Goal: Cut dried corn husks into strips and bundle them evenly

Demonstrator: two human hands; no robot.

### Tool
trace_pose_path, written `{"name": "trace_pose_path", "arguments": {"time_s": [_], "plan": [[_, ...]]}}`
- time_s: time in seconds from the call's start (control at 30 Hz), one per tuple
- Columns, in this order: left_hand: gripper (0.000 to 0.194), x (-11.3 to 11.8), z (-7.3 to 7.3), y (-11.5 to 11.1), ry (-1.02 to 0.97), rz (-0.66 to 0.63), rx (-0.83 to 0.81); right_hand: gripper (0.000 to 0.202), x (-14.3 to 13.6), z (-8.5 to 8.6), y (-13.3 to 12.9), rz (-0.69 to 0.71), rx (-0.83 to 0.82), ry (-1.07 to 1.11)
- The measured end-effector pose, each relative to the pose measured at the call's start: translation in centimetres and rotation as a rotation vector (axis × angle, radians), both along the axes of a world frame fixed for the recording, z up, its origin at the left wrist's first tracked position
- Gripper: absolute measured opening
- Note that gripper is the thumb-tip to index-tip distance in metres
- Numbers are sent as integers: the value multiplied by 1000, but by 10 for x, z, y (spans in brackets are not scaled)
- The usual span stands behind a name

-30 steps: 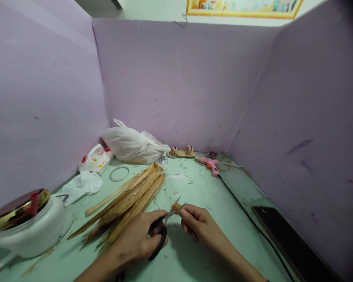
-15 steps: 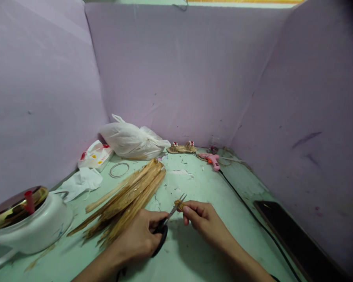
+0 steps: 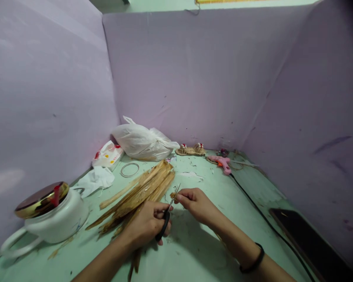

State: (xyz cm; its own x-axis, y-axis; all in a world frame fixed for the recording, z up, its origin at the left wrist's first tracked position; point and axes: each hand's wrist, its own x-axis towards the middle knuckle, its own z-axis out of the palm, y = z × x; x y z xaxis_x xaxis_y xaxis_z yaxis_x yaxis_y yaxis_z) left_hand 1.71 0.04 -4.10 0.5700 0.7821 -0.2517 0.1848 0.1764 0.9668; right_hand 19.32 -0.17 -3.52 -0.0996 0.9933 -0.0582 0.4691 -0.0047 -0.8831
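Left hand (image 3: 148, 223)'s wrapped around black-handled scissors (image 3: 166, 217) while the right hand (image 3: 195, 203), slightly apart, pinches a little brown piece (image 3: 173, 195) just beyond the left's fingers.

Brown piece (image 3: 172, 195) partly hidden by right fingers (image 3: 186, 192), yellow frame (image 3: 223, 1) cropped at top
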Motion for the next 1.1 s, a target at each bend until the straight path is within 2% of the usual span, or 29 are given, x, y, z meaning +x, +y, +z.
{"name": "trace_pose_path", "arguments": {"time_s": [0.17, 0.33, 0.47, 0.57, 0.63, 0.7, 0.77, 0.83, 0.93, 1.0, 1.1], "plan": [[42, 6, -1, 2, 52, 18, -108, 22, 0, -3, 8, 6, -5, -51], [44, 6, 6, 7, 91, 44, -135, 22, 0, 0, 9, 5, -44, -75], [28, -1, 9, 14, 181, 152, 56, 27, 10, 1, 12, -102, -7, -38], [17, -3, 3, 17, 215, 127, 181, 34, 17, 4, 13, -166, -3, 12], [18, -3, -4, 21, 194, 116, 313, 34, 19, 5, 14, -171, -10, 15], [20, -6, -11, 28, 217, 161, 489, 33, 19, 2, 15, -161, -2, -18], [24, -12, -15, 39, 313, 240, 623, 32, 19, -2, 15, -135, 14, -50], [29, -21, -16, 51, 423, 290, 677, 33, 19, -7, 16, -105, 17, -60], [32, -31, -13, 61, 536, 271, 703, 34, 18, -11, 16, -92, -6, -38], [33, -33, -7, 61, 617, 279, 753, 35, 16, -10, 16, -144, -31, 21], [37, -29, 8, 57, 788, 398, 896, 37, 14, -5, 14, -279, -144, 240]]}}
